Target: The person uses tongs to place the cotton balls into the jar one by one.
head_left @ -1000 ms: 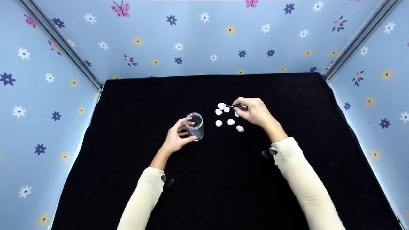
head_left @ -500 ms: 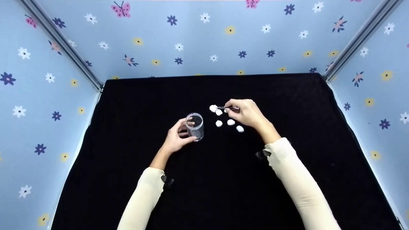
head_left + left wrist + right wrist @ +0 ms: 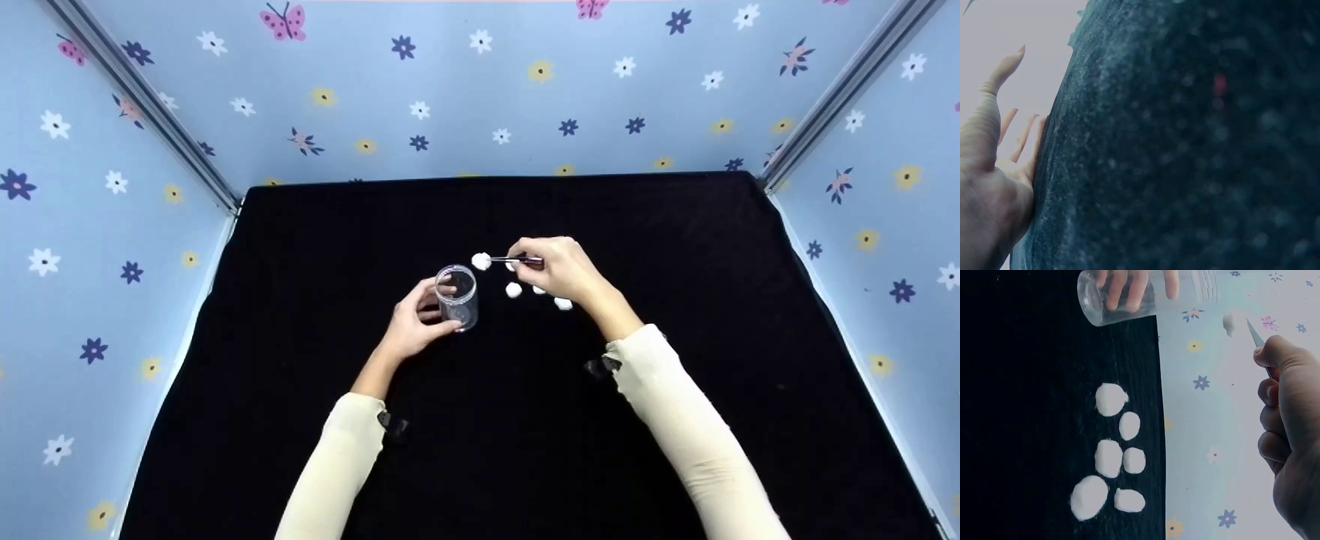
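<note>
One risk: found cotton ball (image 3: 481,261) in tweezers (image 3: 501,259) pinched by right hand (image 3: 559,268), just beside clear screw-neck jar (image 3: 466,310) clasped in left hand (image 3: 411,321). Judged ball liable to drop onto black cloth (image 3: 495,435) through slackened pinch or bumped rim.

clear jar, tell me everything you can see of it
The clear jar is a see-through cylinder, plastic or glass, with a ridged neck and no lid. It looks upright on the black cloth, open mouth up, with no contents visible. The left hand grips it, thumb and fingers around its side.
</note>
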A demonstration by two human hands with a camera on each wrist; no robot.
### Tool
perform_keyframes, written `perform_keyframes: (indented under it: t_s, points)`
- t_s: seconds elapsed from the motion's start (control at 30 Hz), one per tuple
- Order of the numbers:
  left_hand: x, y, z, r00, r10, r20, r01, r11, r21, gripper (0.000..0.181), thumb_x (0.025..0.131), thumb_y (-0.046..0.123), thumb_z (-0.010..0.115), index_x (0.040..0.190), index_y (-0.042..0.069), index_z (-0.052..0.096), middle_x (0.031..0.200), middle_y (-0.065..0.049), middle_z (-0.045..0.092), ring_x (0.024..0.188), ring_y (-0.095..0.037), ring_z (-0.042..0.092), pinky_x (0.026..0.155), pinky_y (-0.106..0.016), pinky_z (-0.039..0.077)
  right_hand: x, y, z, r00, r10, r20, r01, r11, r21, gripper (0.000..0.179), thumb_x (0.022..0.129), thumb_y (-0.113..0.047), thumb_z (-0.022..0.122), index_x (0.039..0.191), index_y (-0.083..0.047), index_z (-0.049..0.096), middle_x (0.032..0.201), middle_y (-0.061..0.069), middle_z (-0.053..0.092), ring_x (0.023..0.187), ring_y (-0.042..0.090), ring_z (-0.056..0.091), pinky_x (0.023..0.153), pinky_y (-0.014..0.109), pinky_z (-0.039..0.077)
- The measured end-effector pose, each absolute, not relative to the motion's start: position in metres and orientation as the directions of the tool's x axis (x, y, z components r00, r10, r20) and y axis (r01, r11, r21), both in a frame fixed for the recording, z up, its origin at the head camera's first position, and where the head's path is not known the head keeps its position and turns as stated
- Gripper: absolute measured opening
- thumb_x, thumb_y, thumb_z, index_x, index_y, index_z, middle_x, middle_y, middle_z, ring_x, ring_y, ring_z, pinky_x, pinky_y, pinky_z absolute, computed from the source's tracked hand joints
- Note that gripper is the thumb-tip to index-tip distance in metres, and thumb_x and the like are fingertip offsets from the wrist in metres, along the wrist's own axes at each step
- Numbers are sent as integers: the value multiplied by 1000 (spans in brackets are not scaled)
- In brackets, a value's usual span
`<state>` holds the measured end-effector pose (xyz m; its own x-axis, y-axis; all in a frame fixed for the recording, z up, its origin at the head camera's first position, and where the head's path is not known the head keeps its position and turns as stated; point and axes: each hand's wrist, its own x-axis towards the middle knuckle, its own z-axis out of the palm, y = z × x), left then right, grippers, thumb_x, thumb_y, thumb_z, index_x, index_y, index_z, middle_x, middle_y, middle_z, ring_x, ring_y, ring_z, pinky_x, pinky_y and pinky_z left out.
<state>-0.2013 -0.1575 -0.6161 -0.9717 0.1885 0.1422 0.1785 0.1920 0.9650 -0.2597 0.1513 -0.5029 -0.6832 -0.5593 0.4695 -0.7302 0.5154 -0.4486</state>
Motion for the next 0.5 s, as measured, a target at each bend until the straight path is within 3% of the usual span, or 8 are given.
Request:
perform_keyframes:
  t_s: [0.5]
  points:
    - [-202,-157,-617,-972,179,150,183,179,967,75,83,-4,96,150,4,64,142,-21,77,130,-39,75,112,-54,66,-254,129,-498,-656,-605,452,-753,476,-455,10,100,-16,78,108,-11,80,85,8,81,69,28,72,67,46,62]
